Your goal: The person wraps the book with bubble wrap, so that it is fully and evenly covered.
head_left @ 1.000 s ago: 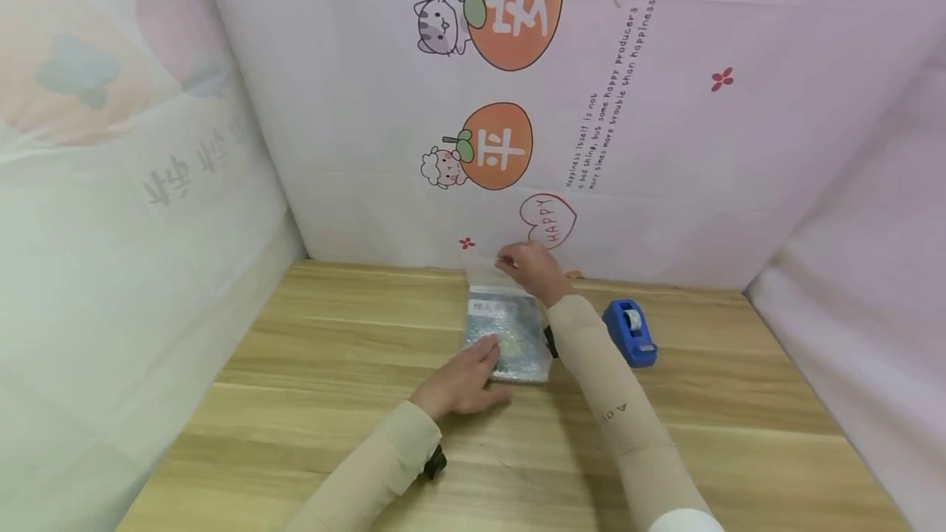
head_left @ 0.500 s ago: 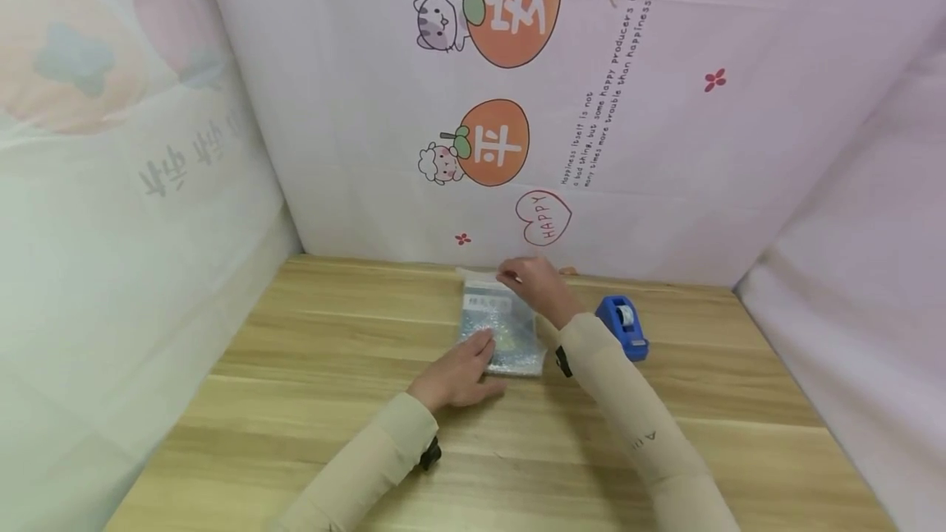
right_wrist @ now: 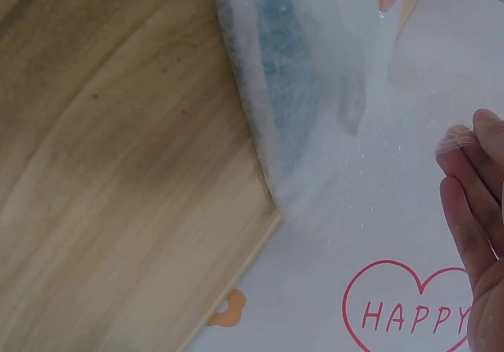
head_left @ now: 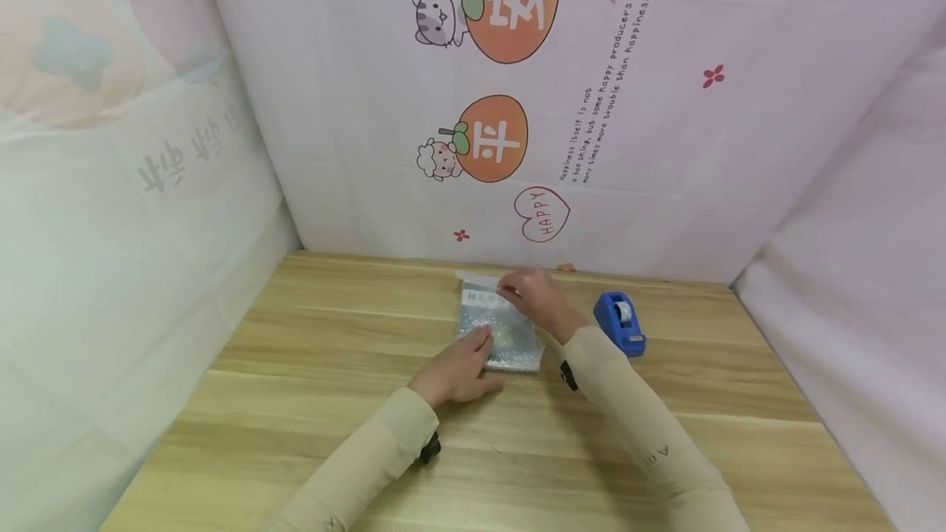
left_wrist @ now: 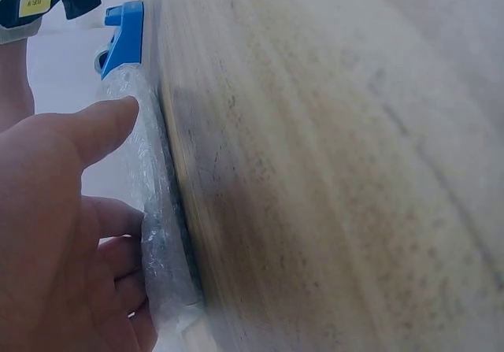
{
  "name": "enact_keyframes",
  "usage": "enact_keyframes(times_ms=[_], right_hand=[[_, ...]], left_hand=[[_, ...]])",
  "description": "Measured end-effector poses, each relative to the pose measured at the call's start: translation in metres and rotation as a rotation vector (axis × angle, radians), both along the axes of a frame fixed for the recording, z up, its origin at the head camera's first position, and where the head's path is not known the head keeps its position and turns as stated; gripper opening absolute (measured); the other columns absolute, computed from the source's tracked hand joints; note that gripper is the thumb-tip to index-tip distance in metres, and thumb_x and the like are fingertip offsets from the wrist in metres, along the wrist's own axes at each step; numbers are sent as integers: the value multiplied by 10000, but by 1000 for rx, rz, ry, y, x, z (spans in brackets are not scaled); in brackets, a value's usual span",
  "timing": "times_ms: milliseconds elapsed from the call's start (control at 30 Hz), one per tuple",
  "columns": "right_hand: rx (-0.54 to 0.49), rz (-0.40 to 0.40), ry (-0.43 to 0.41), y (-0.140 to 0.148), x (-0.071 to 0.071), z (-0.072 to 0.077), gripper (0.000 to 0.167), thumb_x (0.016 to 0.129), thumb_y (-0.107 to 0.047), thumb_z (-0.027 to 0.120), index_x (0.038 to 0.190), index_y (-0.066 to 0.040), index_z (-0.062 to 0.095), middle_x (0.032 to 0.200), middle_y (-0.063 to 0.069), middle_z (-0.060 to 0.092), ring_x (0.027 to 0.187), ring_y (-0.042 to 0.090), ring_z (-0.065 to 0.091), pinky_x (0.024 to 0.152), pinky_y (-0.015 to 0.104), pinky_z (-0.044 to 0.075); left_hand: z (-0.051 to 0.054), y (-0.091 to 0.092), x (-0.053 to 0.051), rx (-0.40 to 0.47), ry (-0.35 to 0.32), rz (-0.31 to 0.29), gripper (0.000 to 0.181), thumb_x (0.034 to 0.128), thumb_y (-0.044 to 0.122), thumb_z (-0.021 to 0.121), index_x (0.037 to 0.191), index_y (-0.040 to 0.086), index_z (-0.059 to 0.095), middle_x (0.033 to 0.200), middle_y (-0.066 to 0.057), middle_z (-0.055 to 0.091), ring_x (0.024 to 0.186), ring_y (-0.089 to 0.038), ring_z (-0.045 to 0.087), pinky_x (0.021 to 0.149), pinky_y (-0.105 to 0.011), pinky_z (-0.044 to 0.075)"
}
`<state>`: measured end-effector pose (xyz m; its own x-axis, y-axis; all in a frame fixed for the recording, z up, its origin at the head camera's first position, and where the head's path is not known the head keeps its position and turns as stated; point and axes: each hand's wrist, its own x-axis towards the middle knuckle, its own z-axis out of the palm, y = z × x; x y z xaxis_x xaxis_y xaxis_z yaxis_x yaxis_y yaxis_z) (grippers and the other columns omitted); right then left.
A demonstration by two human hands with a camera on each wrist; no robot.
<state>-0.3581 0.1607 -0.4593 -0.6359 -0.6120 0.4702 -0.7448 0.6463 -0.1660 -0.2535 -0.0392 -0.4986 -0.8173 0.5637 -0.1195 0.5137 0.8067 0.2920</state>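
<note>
A flat item with a blue-green cover and a pale label lies on the table, covered in clear bubble wrap [head_left: 517, 355]. My left hand [head_left: 454, 372] rests on its near left part with fingers extended; the left wrist view shows thumb and fingers [left_wrist: 110, 218] against the wrapped side. Above the far part, my right hand [head_left: 538, 300] pinches the wrap's loose flap between thumb and fingers. In the right wrist view that hand [right_wrist: 480, 187] holds a crumpled bit of clear film, the sheet [right_wrist: 346, 171] stretching beside the item.
A blue tape dispenser [head_left: 621, 325] stands to the right of the wrapped item, near my right forearm. The wooden table [head_left: 332, 368] meets a printed cloth wall [head_left: 369, 146] at its far edge, with cloth also at both sides.
My right hand has come down from beside the back wall toward me, bringing the wrap's flap lower over the item. My left hand has stayed on the item.
</note>
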Motion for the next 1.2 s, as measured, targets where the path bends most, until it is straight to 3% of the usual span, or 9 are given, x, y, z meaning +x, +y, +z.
enact_keyframes(times_ms=[567, 833, 1033, 1200], right_hand=[[44, 27, 11, 3, 11, -21, 47, 939, -59, 785, 967, -39, 817, 933, 85, 829, 841, 199, 804, 762, 335, 662], [36, 38, -20, 4, 16, -32, 48, 937, -36, 779, 956, -34, 823, 922, 86, 824, 845, 198, 797, 772, 341, 659], [93, 22, -58, 4, 19, -39, 72, 956, -33, 750, 978, -39, 818, 944, 84, 822, 873, 206, 793, 795, 341, 654], [112, 46, -15, 1, 21, -38, 58, 939, -24, 765, 950, -29, 821, 912, 78, 820, 829, 189, 785, 758, 317, 647]], left_hand=[[1, 0, 0, -28, 1, 4, 838, 1076, 571, 506, 1653, 2, 294, 1776, -147, 189, 1657, -295, 194, 1342, -448, 256], [-1, 1, 0, -36, 21, 5, 828, 1077, 568, 506, 1646, -2, 312, 1770, -152, 208, 1652, -300, 209, 1339, -442, 265], [1, 2, 3, -22, 33, 0, 810, 1082, 540, 510, 1637, -20, 323, 1762, -171, 224, 1647, -317, 223, 1336, -448, 271], [2, 0, 0, 8, 23, -9, 811, 1080, 528, 528, 1624, -42, 335, 1755, -193, 232, 1637, -334, 246, 1328, -460, 287]])
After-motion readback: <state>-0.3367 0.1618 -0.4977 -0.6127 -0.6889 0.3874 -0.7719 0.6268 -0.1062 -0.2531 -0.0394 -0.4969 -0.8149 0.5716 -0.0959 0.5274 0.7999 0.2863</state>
